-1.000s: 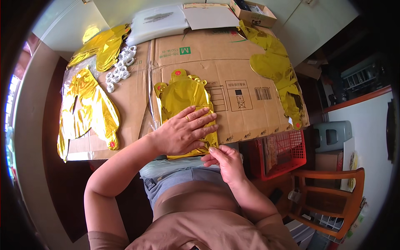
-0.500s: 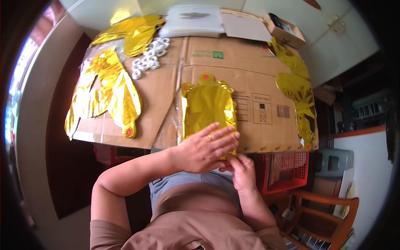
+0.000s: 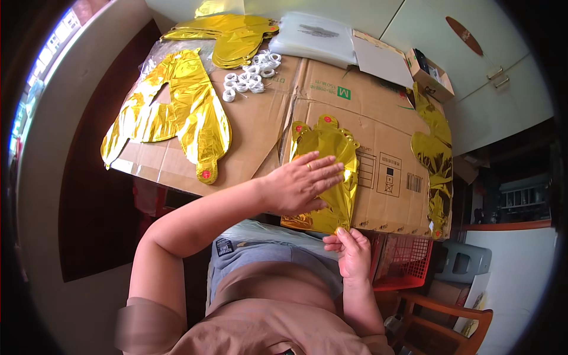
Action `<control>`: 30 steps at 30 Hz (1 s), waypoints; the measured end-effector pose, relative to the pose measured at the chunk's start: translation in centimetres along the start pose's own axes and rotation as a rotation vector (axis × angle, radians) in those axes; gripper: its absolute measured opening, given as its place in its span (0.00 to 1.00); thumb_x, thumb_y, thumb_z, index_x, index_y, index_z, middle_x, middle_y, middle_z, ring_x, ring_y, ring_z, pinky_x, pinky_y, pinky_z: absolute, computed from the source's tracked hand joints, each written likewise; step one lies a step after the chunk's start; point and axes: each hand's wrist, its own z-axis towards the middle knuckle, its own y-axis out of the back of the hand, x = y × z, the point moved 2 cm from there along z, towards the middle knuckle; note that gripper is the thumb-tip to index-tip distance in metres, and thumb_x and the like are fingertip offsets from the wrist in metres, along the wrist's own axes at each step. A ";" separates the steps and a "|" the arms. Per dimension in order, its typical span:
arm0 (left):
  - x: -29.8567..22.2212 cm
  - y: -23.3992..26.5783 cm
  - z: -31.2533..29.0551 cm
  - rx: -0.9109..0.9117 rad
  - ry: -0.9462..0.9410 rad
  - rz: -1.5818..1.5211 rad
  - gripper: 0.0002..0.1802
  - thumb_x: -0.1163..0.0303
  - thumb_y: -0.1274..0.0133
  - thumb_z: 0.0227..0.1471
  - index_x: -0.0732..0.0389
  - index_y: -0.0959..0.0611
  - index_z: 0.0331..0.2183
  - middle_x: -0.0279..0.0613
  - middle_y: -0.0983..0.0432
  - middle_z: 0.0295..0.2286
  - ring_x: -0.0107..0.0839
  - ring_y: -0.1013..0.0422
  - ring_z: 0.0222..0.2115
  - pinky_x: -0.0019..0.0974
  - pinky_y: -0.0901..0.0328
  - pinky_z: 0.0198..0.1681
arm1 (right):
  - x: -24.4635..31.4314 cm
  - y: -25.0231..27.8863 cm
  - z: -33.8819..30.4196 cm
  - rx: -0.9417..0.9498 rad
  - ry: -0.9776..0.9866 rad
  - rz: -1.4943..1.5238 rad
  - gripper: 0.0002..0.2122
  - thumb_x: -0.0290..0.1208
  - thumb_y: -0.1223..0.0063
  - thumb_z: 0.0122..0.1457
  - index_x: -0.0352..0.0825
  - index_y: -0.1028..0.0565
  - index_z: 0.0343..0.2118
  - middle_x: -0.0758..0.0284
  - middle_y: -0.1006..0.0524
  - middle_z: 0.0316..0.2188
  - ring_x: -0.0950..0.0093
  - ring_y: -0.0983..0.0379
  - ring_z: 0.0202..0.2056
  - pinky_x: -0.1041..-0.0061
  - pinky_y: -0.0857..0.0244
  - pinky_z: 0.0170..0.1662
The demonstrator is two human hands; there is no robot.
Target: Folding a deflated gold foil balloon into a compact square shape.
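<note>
A folded gold foil balloon (image 3: 332,142) with red-marked tabs at its far end lies on the cardboard-covered table, its near edge by the table's front. Across its middle my left hand (image 3: 300,184) rests flat, palm down, fingers stretched out. At the near right corner, my right hand (image 3: 351,248) pinches the foil between thumb and fingers. To the left is an unfolded gold foil balloon (image 3: 198,118) shaped like the letter A, lying flat and wrinkled, with a red-marked tab at its near end.
White ribbon rolls (image 3: 251,80) lie behind, near stacked gold foil balloons (image 3: 239,47) and clear plastic bags (image 3: 310,44). More gold foil (image 3: 435,157) hangs along the table's right edge. A small cardboard box (image 3: 431,80) is at back right, a red crate (image 3: 405,260) below.
The view has shifted, moving the table's contents rightward. My left hand has slid farther up the foil, away from my right hand. The foil's near part now shows, spread between them.
</note>
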 end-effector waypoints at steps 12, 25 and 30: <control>4.9 0.6 1.1 -0.069 0.088 0.145 0.39 0.43 0.58 0.62 0.60 0.36 0.64 0.50 0.43 0.65 0.47 0.50 0.67 0.53 0.61 0.70 | 0.0 -0.1 0.0 -0.001 -0.004 0.014 0.08 0.30 0.44 0.64 0.30 0.23 0.32 0.56 0.18 0.26 0.72 0.20 0.25 0.77 0.24 0.31; -1.6 -0.7 1.8 0.086 -0.185 -0.078 0.32 0.56 0.51 0.62 0.57 0.32 0.63 0.44 0.44 0.66 0.40 0.47 0.67 0.53 0.54 0.69 | -0.2 0.1 -0.1 0.015 -0.040 0.014 0.08 0.29 0.47 0.65 0.29 0.23 0.39 0.56 0.18 0.28 0.72 0.20 0.26 0.75 0.23 0.33; -1.5 -1.2 1.8 0.077 -0.176 -0.062 0.33 0.57 0.51 0.62 0.57 0.35 0.64 0.44 0.45 0.66 0.40 0.48 0.67 0.52 0.55 0.69 | -0.4 0.3 -0.2 0.060 -0.089 0.051 0.10 0.31 0.49 0.66 0.29 0.23 0.40 0.53 0.18 0.31 0.71 0.19 0.29 0.75 0.23 0.35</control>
